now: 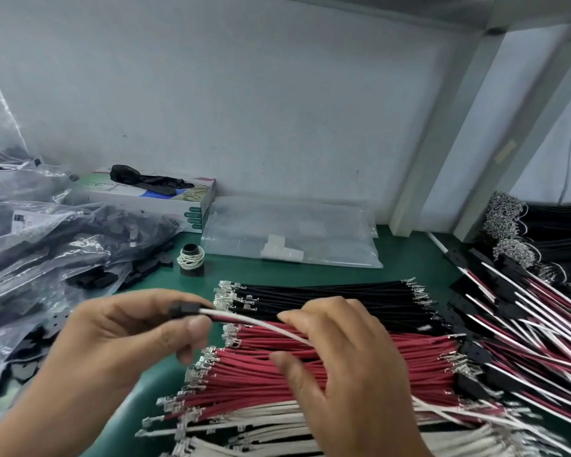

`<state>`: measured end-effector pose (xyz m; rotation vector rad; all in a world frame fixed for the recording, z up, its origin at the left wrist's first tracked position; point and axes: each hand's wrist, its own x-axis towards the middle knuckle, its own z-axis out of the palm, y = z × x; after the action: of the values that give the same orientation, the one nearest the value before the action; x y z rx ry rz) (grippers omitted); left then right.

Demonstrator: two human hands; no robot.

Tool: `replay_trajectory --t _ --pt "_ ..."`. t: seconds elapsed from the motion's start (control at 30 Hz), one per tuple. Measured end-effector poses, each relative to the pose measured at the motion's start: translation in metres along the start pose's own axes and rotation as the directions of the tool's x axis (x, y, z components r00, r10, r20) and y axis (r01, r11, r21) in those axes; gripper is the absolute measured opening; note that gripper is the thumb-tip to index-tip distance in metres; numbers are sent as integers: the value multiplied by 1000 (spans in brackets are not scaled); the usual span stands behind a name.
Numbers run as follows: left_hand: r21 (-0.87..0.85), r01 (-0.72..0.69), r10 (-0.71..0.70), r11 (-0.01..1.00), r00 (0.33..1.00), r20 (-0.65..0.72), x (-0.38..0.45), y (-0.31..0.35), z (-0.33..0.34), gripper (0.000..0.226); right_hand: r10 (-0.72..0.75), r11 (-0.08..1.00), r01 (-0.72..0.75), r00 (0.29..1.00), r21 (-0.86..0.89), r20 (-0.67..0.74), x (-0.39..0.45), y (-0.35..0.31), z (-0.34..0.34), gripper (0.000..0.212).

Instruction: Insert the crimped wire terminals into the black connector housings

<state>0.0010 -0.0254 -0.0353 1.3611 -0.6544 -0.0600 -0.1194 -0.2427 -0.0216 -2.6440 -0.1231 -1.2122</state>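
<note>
My left hand (pixel 126 331) pinches a small black connector housing (pixel 182 310) between thumb and fingers. A white wire (pixel 261 323) and a red wire run out of the housing to the right, toward my right hand (pixel 346 367). My right hand hovers over the wire piles with fingers loosely bent, its fingertips at the white wire. Below lie bundles of black wires (pixel 330 298), red wires (pixel 327 364) and white wires (pixel 277 423), all with crimped metal terminals at their left ends.
Clear bags of black housings (pixel 47 245) fill the left of the green mat (pixel 409 252). Finished wire assemblies (pixel 524 324) are heaped at the right. A glove box (pixel 152 196), a black spool with rubber bands (pixel 191 258) and a clear bag (pixel 290 232) sit at the back.
</note>
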Motion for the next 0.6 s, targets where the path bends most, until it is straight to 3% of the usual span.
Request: replay_trajectory --t 0.2,0.33,0.4,0.43,0.47,0.5,0.53,0.57,0.6 --pt "-142 9 -24 990 994 -110 16 -12 -25 52 156 985 -152 987 -81 48 3 24 -18 33" --pt "-166 83 -98 983 992 -83 20 -15 -25 56 197 980 -196 978 -24 63 6 21 -27 30" --pt "-105 160 -168 982 983 -79 22 -11 -29 57 248 963 -255 965 86 84 6 22 -31 22" --pt "46 196 -188 980 973 -133 25 -9 -34 50 276 948 -286 957 138 86 8 23 -35 18" --pt "312 143 -92 939 981 -170 26 -11 -41 42 301 932 -311 950 187 83 9 24 -39 13" --pt "618 29 62 785 990 -125 25 -15 -47 42 317 916 -328 945 232 83 11 26 -45 5" --pt "825 -37 150 564 987 -58 24 -20 -52 48 326 902 -338 941 269 91 13 28 -50 5" --pt "922 -74 166 381 986 11 22 -27 -58 56 325 894 -338 941 293 95 15 28 -56 10" --pt "959 -56 129 279 991 20 19 -36 -67 65 330 879 -344 939 331 99 17 27 -61 11"
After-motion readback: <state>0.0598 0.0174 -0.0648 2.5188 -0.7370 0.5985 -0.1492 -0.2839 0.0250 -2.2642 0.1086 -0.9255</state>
